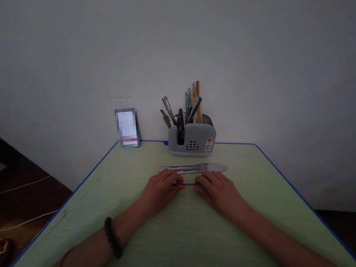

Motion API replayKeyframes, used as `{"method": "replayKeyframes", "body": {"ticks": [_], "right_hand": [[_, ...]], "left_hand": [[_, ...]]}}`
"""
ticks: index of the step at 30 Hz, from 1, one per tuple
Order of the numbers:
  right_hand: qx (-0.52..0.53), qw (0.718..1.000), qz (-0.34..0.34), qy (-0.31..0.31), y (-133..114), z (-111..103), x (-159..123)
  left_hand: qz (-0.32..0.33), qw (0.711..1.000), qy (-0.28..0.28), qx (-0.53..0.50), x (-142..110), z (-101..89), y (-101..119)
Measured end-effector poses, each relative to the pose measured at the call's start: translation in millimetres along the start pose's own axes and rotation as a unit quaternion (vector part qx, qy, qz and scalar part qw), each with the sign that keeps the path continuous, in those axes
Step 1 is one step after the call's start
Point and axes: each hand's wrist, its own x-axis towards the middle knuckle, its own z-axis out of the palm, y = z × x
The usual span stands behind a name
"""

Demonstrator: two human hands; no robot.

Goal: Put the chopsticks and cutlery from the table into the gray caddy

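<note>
My left hand [165,187] and my right hand [217,189] are low over the green table, facing each other with fingers closed. Between them runs a thin metal utensil [190,184], its left part in my left fingers and its right part in my right. Both its ends are mostly covered by my hands, so its kind cannot be made out. Just beyond my fingertips lie metal table knives [217,167] side by side, parallel to the utensil, with a broad rounded blade toward the right. My left fingers partly cover their near edge.
Behind the knives stands a grey cutlery holder [194,138] with several utensils and chopsticks [198,102] upright in it. A phone [127,127] leans on the wall at the table's back left. Blue edging [290,185] borders the green table [181,241]. White cables [24,224] run at the left.
</note>
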Motion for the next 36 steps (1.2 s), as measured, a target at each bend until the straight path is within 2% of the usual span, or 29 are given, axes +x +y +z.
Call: {"method": "replayKeyframes", "body": {"ticks": [3,6,9,11,14,18,21,25,27,31,33,36], "right_hand": [[-0.004,1.0,-0.012,-0.001,-3.8,0.4,-0.9],[0.012,0.999,0.012,0.03,-3.4,4.0,-2.3],[0.097,0.989,0.073,0.086,-0.9,0.5,-1.1],[0.187,0.966,0.121,0.13,-0.5,-8.8,2.4],[0.354,0.899,0.198,0.165,-3.0,-28.9,11.6],[0.574,0.762,0.254,0.158,-8.3,-42.9,25.4],[0.677,0.665,0.27,0.162,-12.6,-32.9,28.4],[0.779,0.547,0.283,0.12,-18.8,-9.1,21.9],[0.798,0.514,0.294,0.11,-20.2,-1.7,18.4],[0.812,0.489,0.302,0.098,-18.9,1.0,16.2],[0.82,0.477,0.304,0.088,-17.1,-0.4,16.8],[0.836,0.446,0.315,0.062,-12.4,-2.3,17.7]], "left_hand": [[-0.012,0.997,0.054,-0.056,0.3,0.0,1.2],[-0.099,0.982,0.095,-0.132,1.8,-0.7,0.6],[-0.182,0.954,0.138,-0.193,4.2,-2.7,-1.1],[-0.187,0.951,0.138,-0.202,5.4,-4.3,-1.4],[-0.156,0.967,0.093,-0.177,5.5,-5.5,0.1],[-0.094,0.982,0.036,-0.16,3.6,-5.7,2.6],[-0.062,0.982,-0.019,-0.178,2.2,-8.2,5.0],[-0.028,0.974,-0.1,-0.203,0.9,-15.1,9.8],[-0.025,0.967,-0.125,-0.219,0.3,-18.1,11.5],[-0.035,0.962,-0.144,-0.23,-0.8,-19.4,12.6],[-0.045,0.964,-0.123,-0.231,-1.5,-17.5,12.6],[-0.064,0.965,-0.058,-0.246,-2.0,-13.1,12.7]]}}
